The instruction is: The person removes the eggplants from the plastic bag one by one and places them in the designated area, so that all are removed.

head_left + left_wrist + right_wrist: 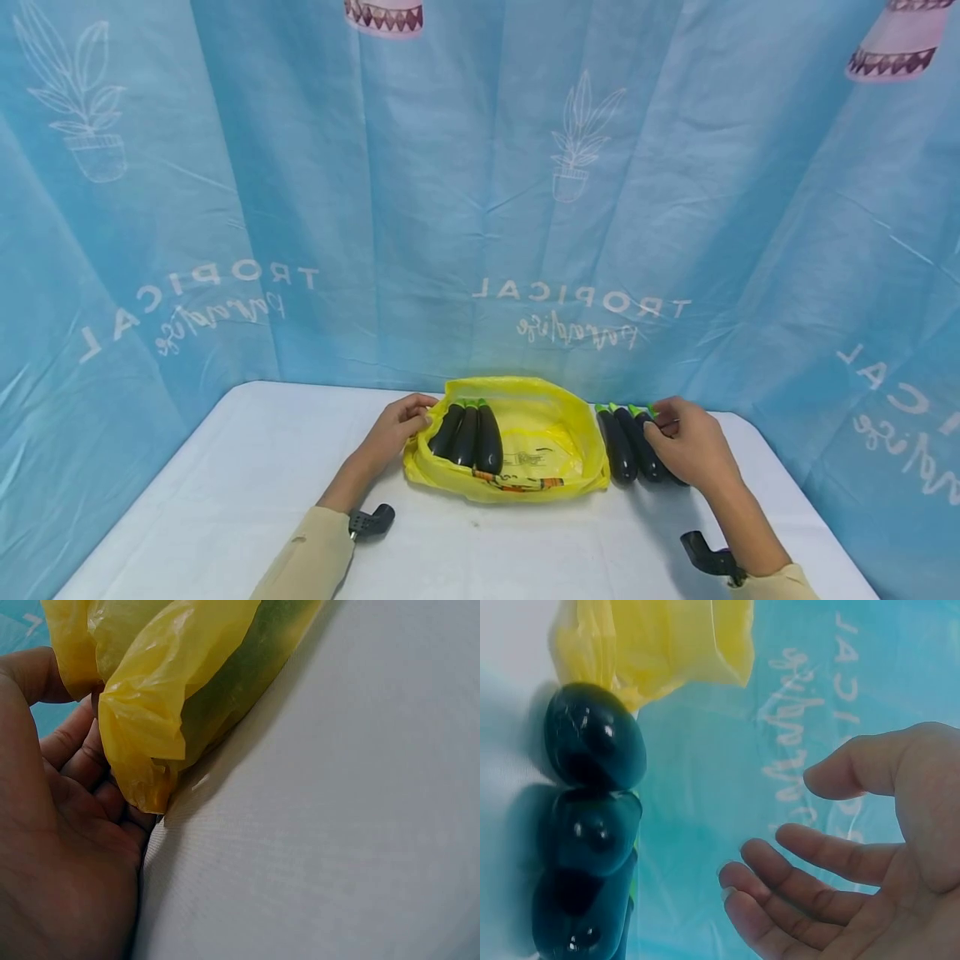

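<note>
A yellow plastic bag [517,388] lies with its mouth spread wide on the table. Three dark eggplants [489,437] lie side by side in its left part, green stem ends away from me. At the bag's left rim my left hand [386,433] pinches the plastic between thumb and fingers; the left wrist view shows the gathered yellow film [142,735] there. Several more eggplants [619,450] stand in a row just right of the bag. Over the right end of that row hovers my right hand [693,446], fingers loosely bent and apart from the eggplants [592,832] in the right wrist view.
A white cloth [480,550] covers the table. Behind it hangs a blue curtain [420,317] printed with plants and lettering. Black wrist cameras [372,521] sit on both forearms.
</note>
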Tool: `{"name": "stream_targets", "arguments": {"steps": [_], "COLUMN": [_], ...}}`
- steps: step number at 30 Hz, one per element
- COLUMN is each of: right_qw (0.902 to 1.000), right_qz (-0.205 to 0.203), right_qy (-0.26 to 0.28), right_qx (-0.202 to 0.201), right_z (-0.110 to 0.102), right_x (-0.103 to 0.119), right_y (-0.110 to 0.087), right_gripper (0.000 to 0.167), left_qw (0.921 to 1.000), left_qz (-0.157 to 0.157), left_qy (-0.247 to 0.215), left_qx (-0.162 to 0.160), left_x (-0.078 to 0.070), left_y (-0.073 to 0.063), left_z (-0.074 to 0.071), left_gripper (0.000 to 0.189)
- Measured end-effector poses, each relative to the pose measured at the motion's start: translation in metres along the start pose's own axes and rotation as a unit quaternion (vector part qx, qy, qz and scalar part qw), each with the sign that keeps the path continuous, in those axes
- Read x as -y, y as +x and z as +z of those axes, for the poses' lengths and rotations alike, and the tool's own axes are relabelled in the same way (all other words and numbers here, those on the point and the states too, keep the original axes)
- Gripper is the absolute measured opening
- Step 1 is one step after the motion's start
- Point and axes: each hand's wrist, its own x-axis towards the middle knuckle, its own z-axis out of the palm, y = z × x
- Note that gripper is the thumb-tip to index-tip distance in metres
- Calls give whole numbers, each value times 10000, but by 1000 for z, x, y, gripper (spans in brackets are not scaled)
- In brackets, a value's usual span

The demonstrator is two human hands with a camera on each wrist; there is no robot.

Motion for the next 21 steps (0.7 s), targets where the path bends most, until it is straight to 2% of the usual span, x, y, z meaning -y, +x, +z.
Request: {"name": "stream_targets", "arguments": {"steps": [9, 21], "right_qw": [9998, 9985], "right_qz": [-18, -439], "right_qy": [159, 320], "right_qx": [117, 113], "right_z": [9, 21], "right_x": [16, 32], "right_y": [-5, -8], "right_gripper": [38, 31], "left_qw": [10000, 10000], "left_qz": [-18, -27], "left_qy": [-31, 31], "left_qx": [18, -9], "left_x": [0, -2], "left_y": [0, 0], "left_z": [2, 1], "left_gripper": [33, 33]}}
